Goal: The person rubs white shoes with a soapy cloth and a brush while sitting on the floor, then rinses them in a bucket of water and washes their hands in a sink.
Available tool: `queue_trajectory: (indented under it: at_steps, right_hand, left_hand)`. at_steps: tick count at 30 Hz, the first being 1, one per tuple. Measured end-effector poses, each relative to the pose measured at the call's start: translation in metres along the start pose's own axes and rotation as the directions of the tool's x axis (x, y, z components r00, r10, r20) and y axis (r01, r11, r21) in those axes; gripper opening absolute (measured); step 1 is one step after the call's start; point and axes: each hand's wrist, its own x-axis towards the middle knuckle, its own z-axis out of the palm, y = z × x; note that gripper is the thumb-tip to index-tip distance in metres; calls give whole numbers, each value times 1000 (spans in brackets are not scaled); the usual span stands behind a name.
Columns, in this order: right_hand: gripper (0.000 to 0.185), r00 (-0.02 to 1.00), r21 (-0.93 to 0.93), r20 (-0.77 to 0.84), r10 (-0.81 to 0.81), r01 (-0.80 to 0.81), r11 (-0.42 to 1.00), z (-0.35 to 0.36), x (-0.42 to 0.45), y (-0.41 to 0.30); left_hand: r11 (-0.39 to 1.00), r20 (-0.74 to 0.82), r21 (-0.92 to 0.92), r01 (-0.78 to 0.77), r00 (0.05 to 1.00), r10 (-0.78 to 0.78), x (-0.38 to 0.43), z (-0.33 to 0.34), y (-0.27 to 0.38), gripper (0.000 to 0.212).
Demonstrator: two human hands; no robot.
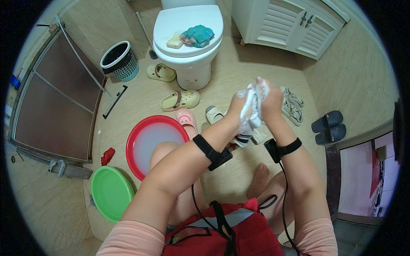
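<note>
Between my two raised hands is a soapy white cloth item, with dark stripes at its lower end. My left hand grips it from the left, and my right hand grips it from the right; white lather covers parts of both. To the left on the floor, a red basin holds cloudy water. A bar of soap lies beside a crumpled teal cloth on the closed toilet lid.
Left of my legs are an empty green basin and a red cloth. Crocs, a pink slipper, sneakers and dark slides stand about. A bin and floor squeegee are at the left.
</note>
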Motion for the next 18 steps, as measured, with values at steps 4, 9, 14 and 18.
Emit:
queue_trajectory:
  at_steps: [4,9,14,18]
  right_hand:
    - [13,974,105,-5,-225,224,969,7,-18,-48]
    - [11,992,-7,21,-125,125,992,4,-2,-3]
    - [13,937,235,-29,-348,345,909,7,-18,-59]
    - [14,996,-9,49,-70,71,997,-2,-3,-1]
  left_hand:
    - [923,209,-355,150,975,-79,7,-39,9,16]
    - [988,95,-155,21,995,-7,5,-8,8,22]
    - [990,185,-144,13,983,13,15,-60,10,22]
    - [982,144,-139,130,983,-110,1,-10,10,23]
